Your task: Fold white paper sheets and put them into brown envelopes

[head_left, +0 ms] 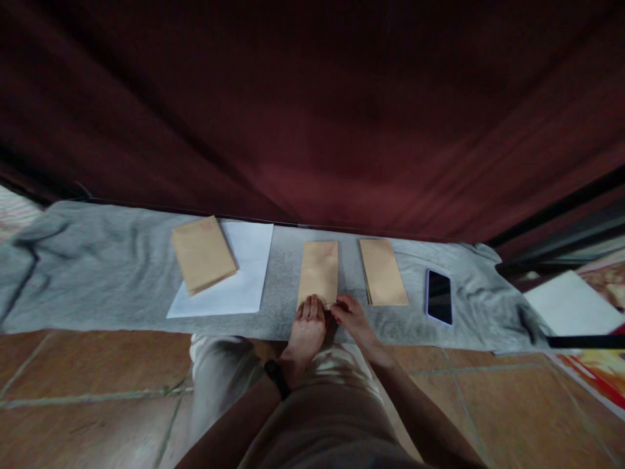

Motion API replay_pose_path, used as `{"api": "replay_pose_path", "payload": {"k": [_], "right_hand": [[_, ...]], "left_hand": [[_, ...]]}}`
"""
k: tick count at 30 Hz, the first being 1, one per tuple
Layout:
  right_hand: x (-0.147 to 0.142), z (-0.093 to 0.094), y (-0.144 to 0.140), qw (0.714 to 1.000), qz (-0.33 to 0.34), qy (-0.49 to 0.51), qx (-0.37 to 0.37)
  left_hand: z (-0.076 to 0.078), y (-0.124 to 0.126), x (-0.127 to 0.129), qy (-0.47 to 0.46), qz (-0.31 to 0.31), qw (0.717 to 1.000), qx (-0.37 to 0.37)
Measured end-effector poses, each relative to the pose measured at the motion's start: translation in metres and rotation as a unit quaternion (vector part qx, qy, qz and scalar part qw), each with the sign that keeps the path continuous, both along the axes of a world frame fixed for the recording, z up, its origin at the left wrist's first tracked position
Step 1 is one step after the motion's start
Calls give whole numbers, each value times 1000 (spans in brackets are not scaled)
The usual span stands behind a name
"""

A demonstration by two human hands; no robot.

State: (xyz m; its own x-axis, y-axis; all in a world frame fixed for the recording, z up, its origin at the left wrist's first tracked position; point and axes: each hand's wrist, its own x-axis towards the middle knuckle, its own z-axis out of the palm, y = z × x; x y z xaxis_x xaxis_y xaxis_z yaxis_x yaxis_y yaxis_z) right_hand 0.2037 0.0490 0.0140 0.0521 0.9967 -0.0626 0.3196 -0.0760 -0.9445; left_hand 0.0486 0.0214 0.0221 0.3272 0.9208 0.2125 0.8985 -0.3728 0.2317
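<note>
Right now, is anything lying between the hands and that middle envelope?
No, nothing visible. Both hands are already at the middle envelope: the left hand lies on its near end, and the right hand touches its near right corner.

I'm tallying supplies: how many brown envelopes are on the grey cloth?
3 visible: one envelope pile on the white paper, perhaps hiding more beneath; one middle envelope under both hands; one right envelope beside the phone.

Home: tiled floor (88,384), maroon curtain (342,130)
</note>
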Motion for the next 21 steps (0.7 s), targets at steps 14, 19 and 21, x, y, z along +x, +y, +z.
{"api": "replay_pose_path", "payload": {"k": [14,19,21], "right_hand": [[-22,36,1,978,-25,-137,158],[-23,1,-5,999,-12,36,12],[-22,0,-6,991,-13,128,-39]], "left_hand": [[48,37,-6,-666,251,677,-187],[24,9,0,-765,257,518,-282],[20,3,0,-764,258,502,-312]]}}
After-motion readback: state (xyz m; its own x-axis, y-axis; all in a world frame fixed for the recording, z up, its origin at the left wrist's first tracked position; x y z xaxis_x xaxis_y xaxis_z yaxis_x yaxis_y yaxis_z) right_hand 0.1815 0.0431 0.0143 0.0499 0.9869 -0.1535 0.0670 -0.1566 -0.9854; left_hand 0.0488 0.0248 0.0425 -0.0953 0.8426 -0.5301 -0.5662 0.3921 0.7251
